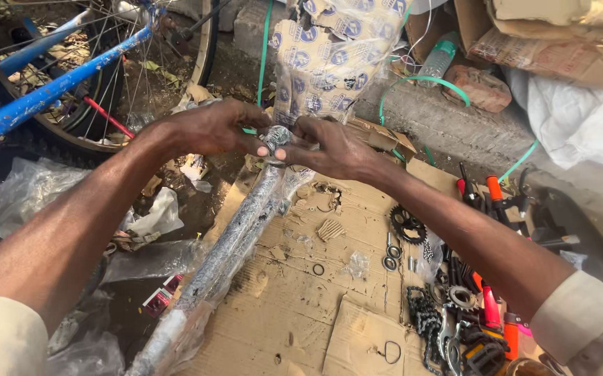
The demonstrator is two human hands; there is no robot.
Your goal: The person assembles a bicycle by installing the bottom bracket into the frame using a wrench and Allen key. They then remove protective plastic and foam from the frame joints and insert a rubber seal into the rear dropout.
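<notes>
A plastic-wrapped bicycle frame tube (235,240) was seen rising at a slant from the lower left toward the middle of the view, its upper end met by both hands. The left hand (204,129) was curled over that end from the left, its fingers (249,143) bent and pressed against a small round metal part (277,136) at the tube's top. The right hand (333,146) was brought in from the right, its thumb and fingers (289,150) pinched closed on the same part, so that the fingertips of the two hands were almost touching.

Below the hands, flattened brown cardboard (301,313) was spread on the ground as the surface. A black toothed sprocket (407,224), small metal rings (390,257) and a heap of bicycle chain (423,320) were laid along its right side, just beside tools with orange and red handles (489,299). A blue bicycle frame (43,90) with a spoked wheel (106,90) was placed at the upper left, crumpled clear plastic (29,188) was strewn below it, and a printed plastic bag (333,56) was hung behind the hands.
</notes>
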